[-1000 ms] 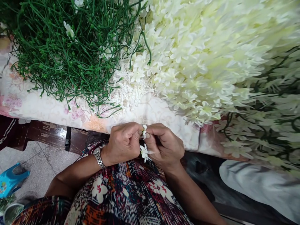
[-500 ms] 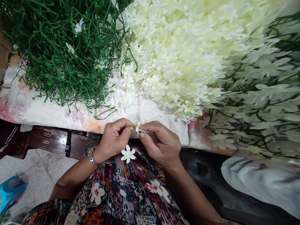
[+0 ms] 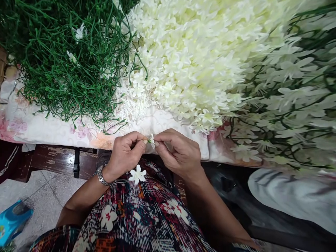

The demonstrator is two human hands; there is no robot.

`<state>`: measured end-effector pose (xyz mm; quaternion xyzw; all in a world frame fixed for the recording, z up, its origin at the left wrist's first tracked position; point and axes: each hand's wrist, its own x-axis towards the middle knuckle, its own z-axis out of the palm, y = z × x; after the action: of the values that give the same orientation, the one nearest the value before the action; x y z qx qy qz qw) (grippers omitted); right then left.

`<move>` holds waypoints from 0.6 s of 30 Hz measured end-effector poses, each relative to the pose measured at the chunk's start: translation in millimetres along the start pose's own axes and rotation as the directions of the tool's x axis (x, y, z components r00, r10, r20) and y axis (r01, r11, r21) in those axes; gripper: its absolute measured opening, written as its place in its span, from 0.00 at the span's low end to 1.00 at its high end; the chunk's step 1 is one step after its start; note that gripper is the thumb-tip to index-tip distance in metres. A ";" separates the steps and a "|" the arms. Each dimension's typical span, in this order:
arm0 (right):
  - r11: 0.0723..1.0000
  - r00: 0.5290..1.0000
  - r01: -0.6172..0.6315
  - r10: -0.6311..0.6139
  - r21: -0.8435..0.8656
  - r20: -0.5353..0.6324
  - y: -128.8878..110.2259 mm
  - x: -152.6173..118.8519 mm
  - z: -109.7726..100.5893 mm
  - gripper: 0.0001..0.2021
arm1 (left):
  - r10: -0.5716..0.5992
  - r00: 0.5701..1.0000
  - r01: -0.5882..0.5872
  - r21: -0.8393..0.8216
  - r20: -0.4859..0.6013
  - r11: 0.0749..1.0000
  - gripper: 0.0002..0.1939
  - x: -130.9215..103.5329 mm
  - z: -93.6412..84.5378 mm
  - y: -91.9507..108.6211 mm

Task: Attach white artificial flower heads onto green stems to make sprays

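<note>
My left hand [image 3: 128, 152] pinches a green stem tip close to the table's front edge. A small white flower [image 3: 151, 140] sits at that tip, between my two hands. The thumb and forefinger of my right hand [image 3: 178, 150] are closed at the other side of this flower, against its white centre. Another white flower [image 3: 137, 174], fully spread, hangs below my left hand in front of the patterned clothing. Green stems [image 3: 68, 70] are heaped at the upper left, and loose white blossoms [image 3: 194, 66] are piled beyond my hands.
Thin white pieces [image 3: 131, 108] lie between the two heaps on the floral cloth [image 3: 52, 129]. Finished-looking sprays of white flowers on green stems [image 3: 296, 101] cover the right side. A blue plastic object [image 3: 13, 222] stands on the floor at lower left.
My right fingers have moved in against the small flower, and the thin white strands that stuck out towards them are no longer visible. The hanging flower has shifted slightly left.
</note>
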<state>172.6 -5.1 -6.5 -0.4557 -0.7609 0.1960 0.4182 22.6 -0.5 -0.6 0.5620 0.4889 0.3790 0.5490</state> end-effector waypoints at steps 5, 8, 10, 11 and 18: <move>1.000 0.999 0.011 -0.010 -0.024 0.047 1.4 2.5 -1.0 0.05 | 0.000 1.000 0.000 0.010 0.005 1.000 0.06 0.6 -1.6 -0.2; 0.999 0.998 0.027 -0.025 -0.045 0.054 1.6 4.2 -1.4 0.04 | -0.009 0.999 0.008 0.024 0.037 1.000 0.05 0.5 -3.7 -1.5; 0.998 0.998 0.031 -0.028 -0.052 0.056 1.7 4.7 -1.1 0.04 | -0.006 0.999 0.004 0.051 0.052 0.999 0.04 0.5 -5.3 -1.8; 0.998 0.998 0.029 -0.026 -0.051 0.059 1.7 4.7 -0.8 0.04 | -0.006 0.998 0.003 0.067 0.055 0.998 0.04 0.5 -6.1 -1.6; 1.000 0.997 0.005 -0.003 -0.027 0.076 2.7 4.2 2.4 0.04 | -0.036 0.995 0.025 0.110 0.095 0.994 0.05 1.3 -8.9 0.8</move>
<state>171.1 0.0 -7.8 -0.4520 -0.7799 0.2019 0.3831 14.5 3.1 1.1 0.6012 0.4901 0.3159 0.5464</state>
